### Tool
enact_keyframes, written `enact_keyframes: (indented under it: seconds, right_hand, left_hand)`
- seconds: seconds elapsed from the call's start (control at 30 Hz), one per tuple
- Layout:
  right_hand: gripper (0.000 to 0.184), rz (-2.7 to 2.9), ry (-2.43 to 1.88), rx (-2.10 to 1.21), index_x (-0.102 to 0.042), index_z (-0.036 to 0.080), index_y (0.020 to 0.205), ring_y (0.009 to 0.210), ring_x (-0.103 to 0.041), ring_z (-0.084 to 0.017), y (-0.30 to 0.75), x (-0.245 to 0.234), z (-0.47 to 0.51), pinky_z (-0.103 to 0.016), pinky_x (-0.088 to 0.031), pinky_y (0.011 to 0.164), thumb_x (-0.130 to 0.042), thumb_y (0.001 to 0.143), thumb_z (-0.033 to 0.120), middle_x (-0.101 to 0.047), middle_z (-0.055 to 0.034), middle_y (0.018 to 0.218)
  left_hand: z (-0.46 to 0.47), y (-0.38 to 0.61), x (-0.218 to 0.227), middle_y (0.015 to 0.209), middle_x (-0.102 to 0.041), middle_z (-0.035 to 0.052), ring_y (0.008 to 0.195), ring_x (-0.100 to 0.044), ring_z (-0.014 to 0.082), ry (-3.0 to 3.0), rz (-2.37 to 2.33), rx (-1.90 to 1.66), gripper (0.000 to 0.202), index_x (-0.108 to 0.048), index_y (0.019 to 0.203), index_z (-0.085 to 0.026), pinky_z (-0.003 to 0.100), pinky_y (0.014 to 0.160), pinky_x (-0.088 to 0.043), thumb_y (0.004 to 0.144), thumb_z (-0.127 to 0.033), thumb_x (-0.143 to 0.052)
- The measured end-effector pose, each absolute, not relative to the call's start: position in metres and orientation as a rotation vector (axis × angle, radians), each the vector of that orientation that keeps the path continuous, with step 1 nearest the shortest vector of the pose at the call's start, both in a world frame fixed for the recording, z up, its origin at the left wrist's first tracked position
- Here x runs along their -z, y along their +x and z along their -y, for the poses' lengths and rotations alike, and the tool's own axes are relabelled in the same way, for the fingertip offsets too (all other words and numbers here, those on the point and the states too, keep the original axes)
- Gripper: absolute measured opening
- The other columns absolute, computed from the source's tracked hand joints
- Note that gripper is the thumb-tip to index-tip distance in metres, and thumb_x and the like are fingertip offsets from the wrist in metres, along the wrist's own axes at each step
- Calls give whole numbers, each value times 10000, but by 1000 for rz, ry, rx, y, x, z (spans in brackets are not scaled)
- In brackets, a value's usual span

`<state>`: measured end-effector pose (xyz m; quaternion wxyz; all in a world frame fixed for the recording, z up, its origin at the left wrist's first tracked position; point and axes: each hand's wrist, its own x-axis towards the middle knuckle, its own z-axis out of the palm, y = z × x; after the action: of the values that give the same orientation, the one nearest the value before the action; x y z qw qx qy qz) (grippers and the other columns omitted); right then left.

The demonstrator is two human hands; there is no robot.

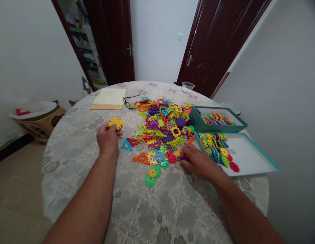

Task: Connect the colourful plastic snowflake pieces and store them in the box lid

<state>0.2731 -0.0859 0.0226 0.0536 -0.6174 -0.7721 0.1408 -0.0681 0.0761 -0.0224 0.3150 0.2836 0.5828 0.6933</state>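
Note:
Between thumb and fingers my left hand [108,138] grips a yellow toothed plastic piece [116,123], left of the pile. My right hand [196,161] is closed at the pile's near right edge, its fingertips on a purple plastic piece [182,158]. A heap of interlocking plastic pieces [167,125] in many colours and shapes spreads over the middle of the table. Near my left hand lies a blue triangular piece [126,145]. Several round notched pieces, among them a green one [150,180], trail toward me from the heap.
The round table wears a patterned grey cloth [147,213]. At right stand a teal box [218,127] and its shallow lid [249,156], both holding rows of pieces. Behind are a notebook [109,97], eyeglasses [126,102] and a clear plastic cup [188,87].

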Motion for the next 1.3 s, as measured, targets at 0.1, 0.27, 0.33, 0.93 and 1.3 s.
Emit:
enact_keyframes:
  seconds: [0.1,0.27,0.33,0.93,1.3]
  right_hand:
    - [144,2358,-1906,-403,-580,220,1017,995,-623,-240,273,-20,86,-331,-432,828,-679,944,295,-621,-108,1162]
    - [227,2282,-1883,-510,-612,234,1096,994,-643,-243,277,-16,81,-337,-461,824,-701,898,303,-666,-91,1139]
    - [466,2228,-1856,-519,-584,237,1310,1135,-635,-271,279,-15,80,-366,-474,910,-723,873,316,-648,-121,1295]
    - [457,2279,-1437,-969,-633,266,1386,1042,-674,-229,171,-50,64,-328,-492,894,-691,939,341,-731,-65,1222]
    - [272,2643,-1619,-539,-647,187,1069,977,-628,-241,129,-41,28,-304,-424,812,-724,884,371,-685,-118,1129]
  left_hand:
    - [-76,-66,30,860,-720,22,605,-688,140,913,-1617,-1785,303,-669,1065,-168,218,473,-556,793,-300,-663]
    - [-76,-63,35,860,-720,21,609,-697,149,1096,-1676,-1710,303,-678,1078,-172,230,508,-559,821,-331,-651]
    - [-77,-64,38,871,-725,27,644,-714,162,1086,-1653,-1715,314,-675,1085,-173,238,523,-571,823,-344,-650]
    - [-69,-58,27,892,-722,34,688,-704,142,717,-1000,-1654,299,-643,979,-181,216,540,-559,735,-312,-756]
    - [-80,-105,19,820,-707,2,666,-695,126,305,-1003,-1960,272,-610,988,-201,213,604,-520,746,-289,-698]
